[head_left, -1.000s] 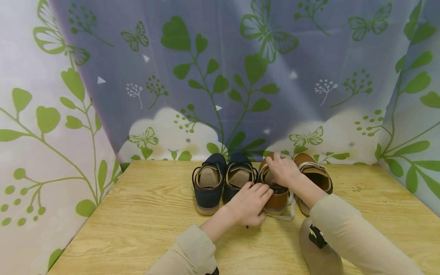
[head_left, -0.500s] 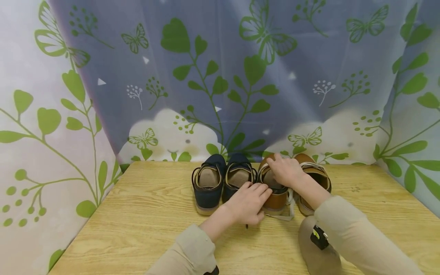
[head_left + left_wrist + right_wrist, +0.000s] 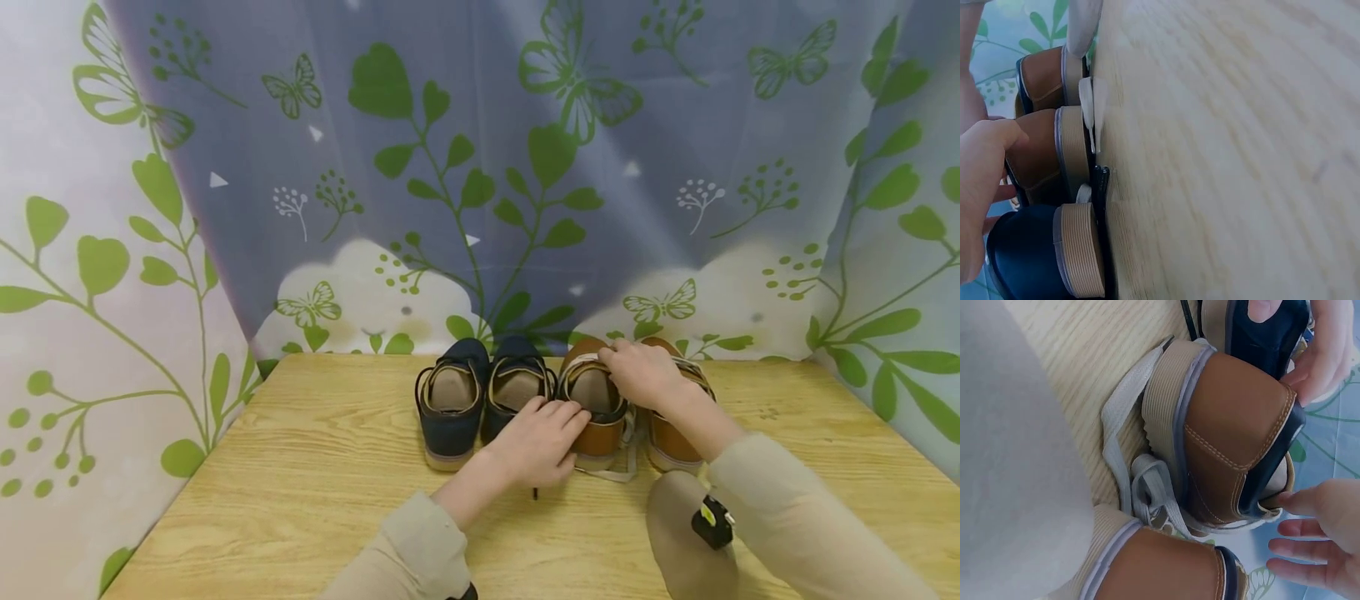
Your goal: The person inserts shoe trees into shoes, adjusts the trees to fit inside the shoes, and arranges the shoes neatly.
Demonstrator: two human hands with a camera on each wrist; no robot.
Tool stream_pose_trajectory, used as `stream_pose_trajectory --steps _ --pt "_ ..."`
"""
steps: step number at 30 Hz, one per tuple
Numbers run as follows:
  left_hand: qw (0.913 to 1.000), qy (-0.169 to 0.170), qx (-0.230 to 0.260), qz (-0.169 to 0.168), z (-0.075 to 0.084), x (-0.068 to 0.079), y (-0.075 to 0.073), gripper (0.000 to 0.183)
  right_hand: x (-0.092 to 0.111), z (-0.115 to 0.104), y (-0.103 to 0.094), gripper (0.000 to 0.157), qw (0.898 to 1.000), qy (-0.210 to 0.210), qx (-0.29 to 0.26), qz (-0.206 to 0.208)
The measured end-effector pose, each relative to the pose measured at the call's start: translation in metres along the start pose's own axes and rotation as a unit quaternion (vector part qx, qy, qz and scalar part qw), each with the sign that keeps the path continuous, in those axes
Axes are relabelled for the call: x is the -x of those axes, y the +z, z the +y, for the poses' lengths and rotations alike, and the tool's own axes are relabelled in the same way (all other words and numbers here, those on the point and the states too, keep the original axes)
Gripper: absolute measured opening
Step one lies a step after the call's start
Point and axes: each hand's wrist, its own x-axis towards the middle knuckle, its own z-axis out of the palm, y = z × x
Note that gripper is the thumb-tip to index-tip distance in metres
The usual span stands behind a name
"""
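Two tan-brown shoes stand heels toward me on the wooden table. My left hand (image 3: 536, 446) is at the heel of the left brown shoe (image 3: 600, 435); its thumb presses the leather back and its fingers lie over the collar, as the left wrist view shows. At the right side of that shoe's opening is my right hand (image 3: 645, 375). In the right wrist view its thumb (image 3: 1304, 499) is right at the collar edge, the other fingers loosely spread. A taupe insole shows inside. The right brown shoe (image 3: 671, 443) is partly hidden by my right hand.
Two navy shoes (image 3: 450, 433) with dark laces stand left of the brown pair. A flat pale lace (image 3: 1116, 422) trails between the brown heels. A taupe insole-shaped piece (image 3: 675, 533) appears near the right sleeve. A printed curtain (image 3: 487, 167) hangs behind the wooden table (image 3: 322, 433).
My right hand has moved right, out from over the left brown shoe's opening, uncovering more of its insole and covering more of the right brown shoe. My left hand has barely moved.
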Motion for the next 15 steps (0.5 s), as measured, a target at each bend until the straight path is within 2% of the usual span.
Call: stream_pose_trajectory --steps 6,11,15 --pt "0.9997 0.006 -0.001 0.025 -0.002 -0.001 0.004 0.054 0.009 0.005 -0.002 0.026 1.0 -0.001 -0.021 0.009" --pt "0.9996 0.011 -0.003 0.026 -0.001 -0.001 0.004 0.058 0.016 0.007 -0.004 0.025 0.999 0.0 -0.033 0.002" --pt "0.9994 0.018 -0.011 0.027 0.0 -0.002 0.004 0.06 0.023 0.009 -0.009 0.031 0.999 0.004 -0.052 -0.004"
